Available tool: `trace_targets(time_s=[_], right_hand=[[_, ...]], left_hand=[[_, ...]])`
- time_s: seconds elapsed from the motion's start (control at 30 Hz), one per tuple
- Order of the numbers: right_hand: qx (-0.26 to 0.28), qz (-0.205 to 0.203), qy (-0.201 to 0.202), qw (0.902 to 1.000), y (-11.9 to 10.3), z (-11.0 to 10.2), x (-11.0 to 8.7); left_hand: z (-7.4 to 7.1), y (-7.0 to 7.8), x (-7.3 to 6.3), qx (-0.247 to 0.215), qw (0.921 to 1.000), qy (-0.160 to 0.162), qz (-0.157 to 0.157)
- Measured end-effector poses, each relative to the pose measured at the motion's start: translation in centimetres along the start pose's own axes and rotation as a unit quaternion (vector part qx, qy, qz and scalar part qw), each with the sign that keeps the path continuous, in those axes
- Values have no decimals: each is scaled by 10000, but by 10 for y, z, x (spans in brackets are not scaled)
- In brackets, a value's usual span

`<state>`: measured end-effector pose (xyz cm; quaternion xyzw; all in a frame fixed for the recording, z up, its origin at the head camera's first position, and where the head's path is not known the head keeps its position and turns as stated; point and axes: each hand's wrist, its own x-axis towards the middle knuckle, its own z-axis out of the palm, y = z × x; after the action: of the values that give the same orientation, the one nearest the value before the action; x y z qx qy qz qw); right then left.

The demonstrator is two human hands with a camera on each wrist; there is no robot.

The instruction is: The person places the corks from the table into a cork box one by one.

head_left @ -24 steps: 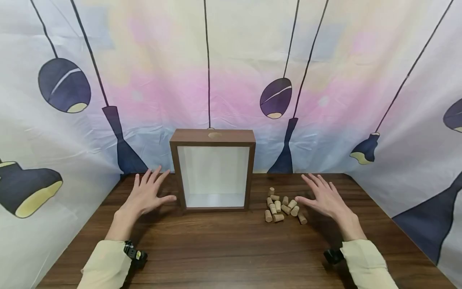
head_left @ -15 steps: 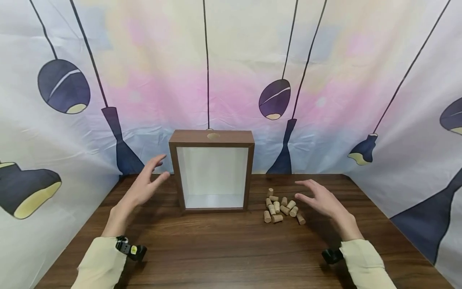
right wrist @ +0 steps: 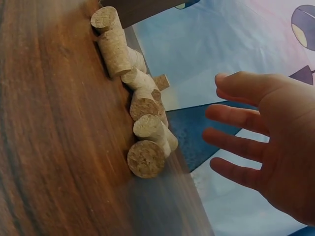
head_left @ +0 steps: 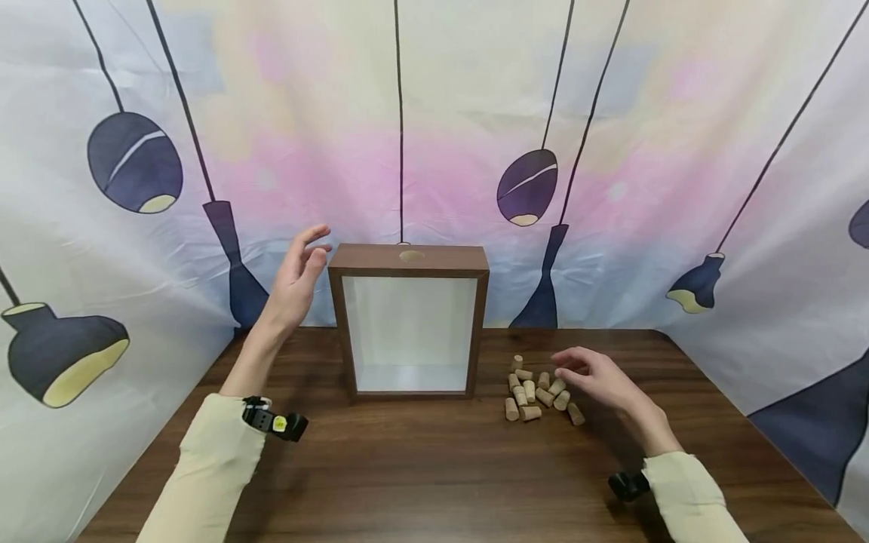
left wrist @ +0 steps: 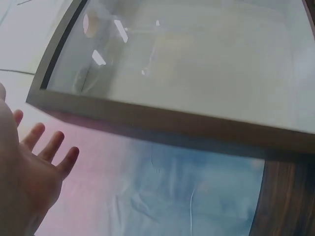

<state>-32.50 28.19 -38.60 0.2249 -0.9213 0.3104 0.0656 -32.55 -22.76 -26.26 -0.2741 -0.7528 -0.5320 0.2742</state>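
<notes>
A brown wooden box frame [head_left: 409, 260] with a clear front and white inside stands upright on the table, with a round hole in its top. My left hand [head_left: 295, 279] is raised beside its upper left corner, fingers relaxed and holding nothing. In the left wrist view the left hand [left wrist: 37, 167] shows spread fingers beside the frame's edge. Several corks [head_left: 529, 392] lie in a loose heap to the right of the frame. Over the heap's right side hovers my right hand [head_left: 604, 381], its fingers loosely bent. The right wrist view shows the right hand [right wrist: 266, 132] with nothing in its fingers, apart from the corks [right wrist: 147, 125].
The dark wooden table [head_left: 407, 475] ends at the back against a printed cloth backdrop [head_left: 434, 151] with painted lamps. Both wrists wear black camera straps below pale sleeves [head_left: 210, 460].
My left hand has risen from low over the table to the frame's upper left corner. The right hand has bent its fingers more and stays near the corks. Frame and corks lie as before.
</notes>
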Motion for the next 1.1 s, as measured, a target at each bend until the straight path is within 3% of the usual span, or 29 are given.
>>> trace_targets(time_s=[0.3, 0.4, 0.5, 0.7, 0.93, 1.1], right_hand=[[236, 231, -238, 9992, -1, -2, 2], [193, 186, -262, 9993, -1, -4, 3], [114, 123, -229, 9996, 1, -6, 4], [131, -117, -250, 9995, 4, -6, 8], [191, -107, -670, 9975, 13, 0, 14], [51, -91, -893, 9960, 22, 2, 15]], left_hand=[[16, -7, 9, 125, 9988, -189, -441], [26, -11, 12, 58, 9990, 30, -443], [37, -11, 12, -132, 9984, 447, -315], [51, 9, 7, -535, 9928, 1072, 97], [55, 12, 5, -579, 9899, 1277, 202], [59, -2, 8, -667, 9887, 1326, 226]])
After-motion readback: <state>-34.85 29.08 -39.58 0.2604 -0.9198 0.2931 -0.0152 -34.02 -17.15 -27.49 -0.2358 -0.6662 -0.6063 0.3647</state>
